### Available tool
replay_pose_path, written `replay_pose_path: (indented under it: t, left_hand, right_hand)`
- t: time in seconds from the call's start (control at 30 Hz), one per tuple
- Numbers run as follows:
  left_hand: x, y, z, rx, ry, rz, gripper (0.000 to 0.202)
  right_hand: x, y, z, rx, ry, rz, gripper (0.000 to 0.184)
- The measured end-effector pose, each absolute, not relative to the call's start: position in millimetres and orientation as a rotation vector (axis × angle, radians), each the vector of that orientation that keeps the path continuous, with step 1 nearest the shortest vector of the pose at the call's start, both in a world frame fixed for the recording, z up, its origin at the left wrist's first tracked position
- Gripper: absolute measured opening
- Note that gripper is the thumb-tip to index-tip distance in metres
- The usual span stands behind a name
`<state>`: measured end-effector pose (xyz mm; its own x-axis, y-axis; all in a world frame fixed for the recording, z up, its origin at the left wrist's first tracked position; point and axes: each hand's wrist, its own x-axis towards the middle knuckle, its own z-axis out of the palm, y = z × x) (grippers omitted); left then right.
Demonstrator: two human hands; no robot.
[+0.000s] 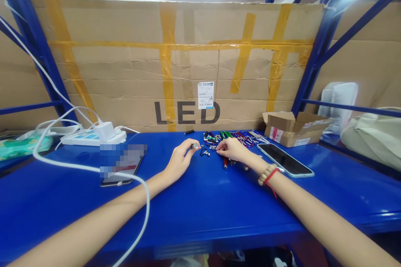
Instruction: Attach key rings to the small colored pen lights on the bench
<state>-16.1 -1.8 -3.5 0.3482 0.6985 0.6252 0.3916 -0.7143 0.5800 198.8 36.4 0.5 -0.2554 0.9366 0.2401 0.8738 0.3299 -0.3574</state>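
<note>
My left hand (181,159) rests on the blue shelf top (200,208) with its fingers curled around a small silver-tipped pen-like piece (194,146). My right hand (231,149) lies just to the right, fingers pinched over small metal clips (205,152) at the edge of a pile of coloured keychain pens (233,135). A red pen (224,162) lies below that hand. The right wrist wears a bead bracelet and a red string.
A phone (284,159) lies right of my right hand, another phone (120,171) to the left. A white power strip (94,137) with a charger and cable sits back left. An open cardboard box (293,129) stands back right. A taped cardboard sheet (175,62) forms the back wall.
</note>
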Motion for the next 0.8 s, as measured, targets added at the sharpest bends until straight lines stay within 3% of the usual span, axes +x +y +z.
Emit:
replay_pose_path:
  t: [0.2, 0.43, 0.63, 0.8]
  left_hand:
    - [-16.1, -1.5, -6.1, 2.32, 0.929, 1.265, 0.022]
    - [-14.5, 4.5, -9.0, 2.426, 0.971, 1.032, 0.02]
    - [-15.8, 8.9, -12.0, 2.373, 1.024, 0.953, 0.016]
    - [-16.5, 10.7, -13.1, 2.387, 1.004, 0.946, 0.017]
  right_hand:
    - [201.7, 39.9, -3.8, -1.598, -2.186, 0.31, 0.01]
    - [193.3, 25.7, 12.2, -1.425, -2.078, 0.106, 0.013]
    - [172.0, 7.6, 20.7, -0.955, -1.954, 0.462, 0.025]
    - [161.8, 1.2, 16.9, -0.853, -1.974, 0.602, 0.023]
